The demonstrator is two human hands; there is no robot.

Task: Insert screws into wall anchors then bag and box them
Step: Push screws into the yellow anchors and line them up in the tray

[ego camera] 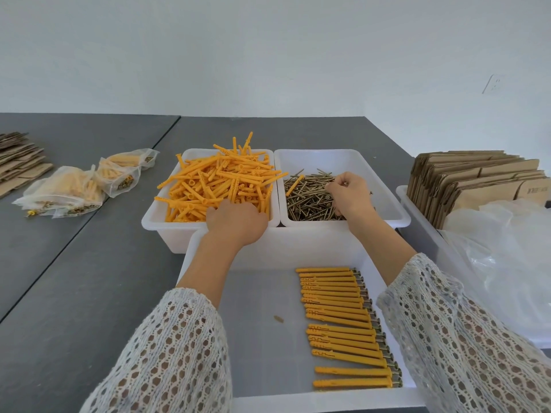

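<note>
Closest in, at 6 o'clock, a white tray holds a neat row of orange plugs with screws in them, lined up along its right side. A tiny brown bit lies loose on the tray floor. Two arms in white lacy sleeves reach over this tray.

The left hand rests on the pile of orange plugs in a white bin at 12 o'clock. Its fingers dig into the pile, and I cannot tell if its grip holds one. The right hand is in the next bin, its fingertips pinching at the brown screws. One orange plug lies on the screws.

At 3 o'clock, clear plastic bags and folded brown boxes sit in another bin. At 10 o'clock, filled bags lie on the grey worktop, with flat cardboard beyond. A white wall stands behind.
</note>
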